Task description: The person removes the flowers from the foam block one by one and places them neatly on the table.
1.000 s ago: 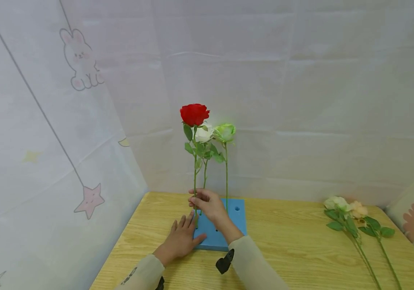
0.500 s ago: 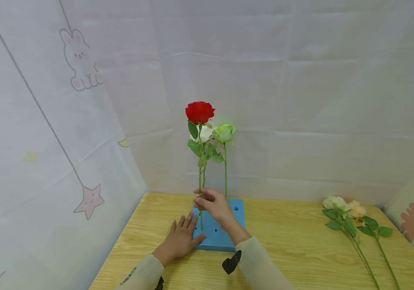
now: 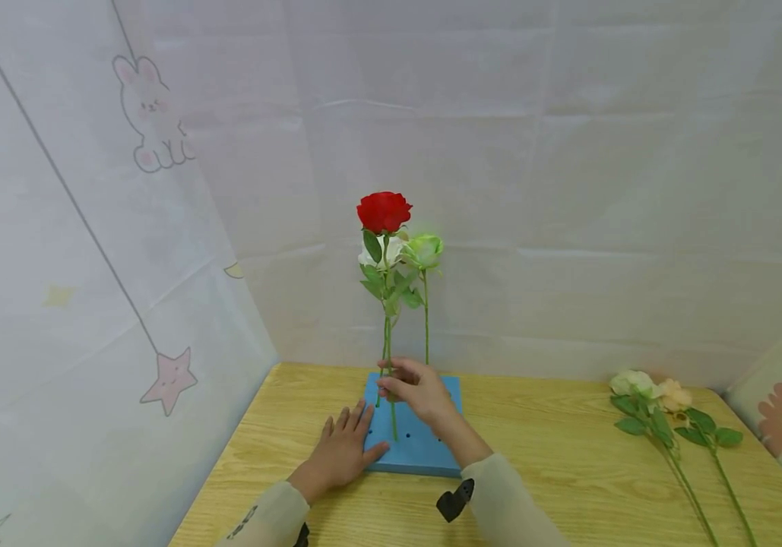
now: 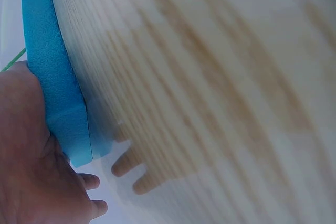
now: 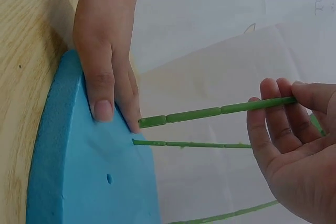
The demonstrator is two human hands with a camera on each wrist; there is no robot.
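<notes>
My right hand [image 3: 421, 391] pinches the green stem of a red rose [image 3: 384, 212] between thumb and fingers. In the right wrist view that rose's stem [image 5: 194, 114] shows its lower end free, above a blue foam block [image 3: 425, 457] with small holes. My left hand [image 3: 344, 448] rests with spread fingers on the block's left edge, thumb across the near corner. A white rose [image 3: 396, 249], partly hidden by the red one, stands in the block. A pale green rose [image 3: 425, 251] rises behind my right hand, which hides its stem's foot.
On the wooden table [image 3: 541, 456] at the right lie two more roses, a cream one [image 3: 635, 384] and a peach one [image 3: 674, 396], stems toward the front. A pale cloth [image 3: 568, 190] hangs behind the table, and another with printed figures at the left.
My right hand has moved right with the red rose, carrying its stem end from the block's left side toward the middle holes. The left hand has stayed put.
</notes>
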